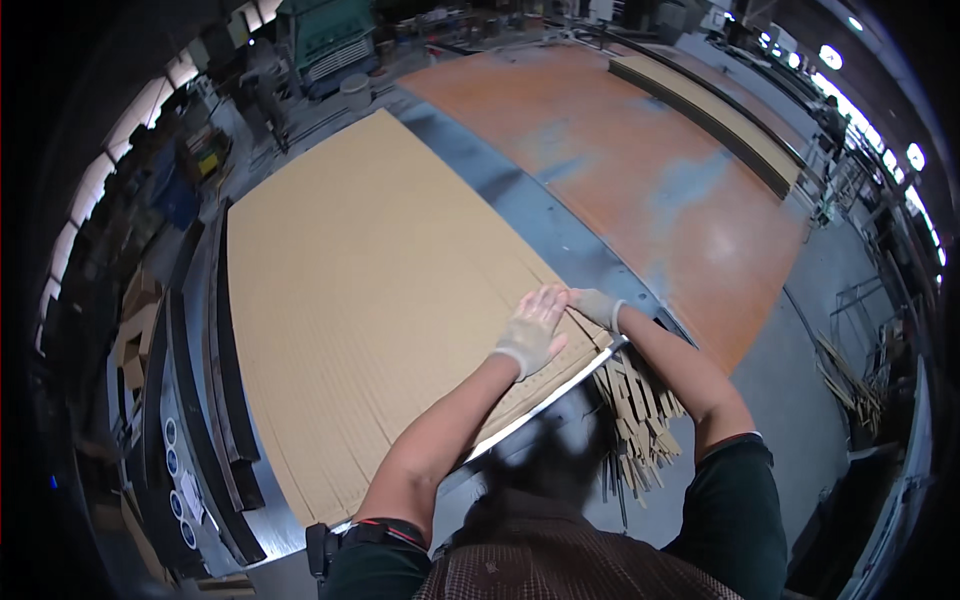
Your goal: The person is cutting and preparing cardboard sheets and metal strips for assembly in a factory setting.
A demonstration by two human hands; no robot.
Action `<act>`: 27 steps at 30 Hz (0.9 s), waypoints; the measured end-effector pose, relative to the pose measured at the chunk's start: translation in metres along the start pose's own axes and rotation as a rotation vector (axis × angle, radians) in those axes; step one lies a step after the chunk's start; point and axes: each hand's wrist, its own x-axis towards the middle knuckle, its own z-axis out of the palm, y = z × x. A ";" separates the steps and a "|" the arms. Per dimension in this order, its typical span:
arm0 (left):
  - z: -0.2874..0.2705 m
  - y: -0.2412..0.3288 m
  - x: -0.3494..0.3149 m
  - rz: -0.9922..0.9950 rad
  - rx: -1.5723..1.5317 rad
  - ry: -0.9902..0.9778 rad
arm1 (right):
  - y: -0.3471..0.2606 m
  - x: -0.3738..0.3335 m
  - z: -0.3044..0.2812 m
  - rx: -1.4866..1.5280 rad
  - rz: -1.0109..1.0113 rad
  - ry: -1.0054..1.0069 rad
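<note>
A large brown cardboard sheet (370,250) lies flat on a metal-topped table. My left hand (533,332), in a pale glove with bare fingertips, rests on it palm down near its right corner, fingers stretched out. Beside it my right hand (596,307), gloved too, is closed at the sheet's right edge. Its thumb side touches the left fingertips, and the other fingers are mostly hidden. A dark slit and creases run through the cardboard just below the hands, close to the near edge.
Thin cardboard strips (638,415) hang in a bundle below the near right corner. Long dark bars (222,370) lie along the table's left side. Beyond a blue-grey strip (500,175) spreads an orange surface (640,180), bearing a stack of long boards (705,115).
</note>
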 end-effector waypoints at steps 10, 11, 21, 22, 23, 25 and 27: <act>-0.020 0.008 -0.017 -0.109 -0.330 0.218 | -0.127 -0.165 -0.074 0.350 0.445 -0.297; -0.022 0.018 -0.012 -0.094 -0.331 0.221 | -0.151 -0.189 -0.082 0.444 0.546 -0.271; -0.110 0.037 -0.044 -0.124 -2.576 0.270 | -0.339 -0.392 0.108 -0.377 0.483 0.319; -0.119 0.033 -0.064 -0.022 -2.557 0.291 | -0.346 -0.407 0.139 -0.397 0.465 0.370; -0.134 0.034 -0.079 -0.013 -2.577 0.298 | -0.355 -0.424 0.161 -0.430 0.443 0.416; -0.166 0.014 -0.122 0.042 -2.448 0.397 | -0.348 -0.444 0.210 -0.456 0.360 0.449; -0.187 -0.024 -0.178 0.255 -2.344 0.399 | -0.353 -0.450 0.256 -0.452 0.238 0.450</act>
